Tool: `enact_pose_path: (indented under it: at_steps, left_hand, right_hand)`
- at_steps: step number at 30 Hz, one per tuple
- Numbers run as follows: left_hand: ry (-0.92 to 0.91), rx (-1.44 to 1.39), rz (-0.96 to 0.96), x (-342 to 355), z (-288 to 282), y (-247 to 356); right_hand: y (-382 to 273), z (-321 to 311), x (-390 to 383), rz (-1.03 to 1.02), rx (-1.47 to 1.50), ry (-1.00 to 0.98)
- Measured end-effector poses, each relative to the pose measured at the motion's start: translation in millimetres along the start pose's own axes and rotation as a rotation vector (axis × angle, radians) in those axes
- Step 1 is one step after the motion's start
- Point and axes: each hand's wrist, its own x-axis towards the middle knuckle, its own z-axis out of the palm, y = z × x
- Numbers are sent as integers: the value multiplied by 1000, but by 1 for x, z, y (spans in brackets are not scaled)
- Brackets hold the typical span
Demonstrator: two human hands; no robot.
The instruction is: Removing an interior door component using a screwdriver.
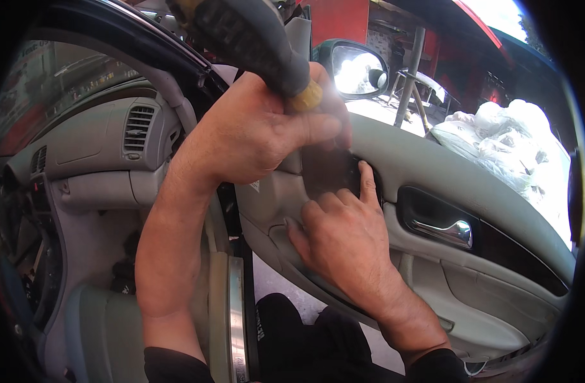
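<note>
My left hand point(254, 131) is closed around the lower end of a screwdriver point(248, 41) with a thick black and yellow handle. The handle tilts up and left, and its shaft is hidden behind my fingers. Just below and to the right, my right hand point(347, 230) rests against the grey door panel point(280, 198). Its index finger is stretched onto the edge of a dark brown trim piece point(331, 169), while the thumb stands apart and the other fingers are bent. The trim lies between both hands and is partly covered by them.
Right of my hands, a chrome door handle point(446, 233) sits in a dark recess. The side mirror point(359, 70) is beyond the door, with white plastic bags point(503, 140) outside. At left are the grey dashboard point(101, 127), a seat point(113, 332) and the metal door sill point(237, 319).
</note>
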Motion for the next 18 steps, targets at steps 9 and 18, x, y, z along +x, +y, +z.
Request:
enact_pose_path:
  at_steps: [9,18]
  left_hand:
    - [-27,-48,14,6,-5,-4]
    - [-22,-77,11,8,-5,-4]
  right_hand:
    - [-15,28,-32,-99,95,-40]
    - [-10,51,-45,-135,97,25]
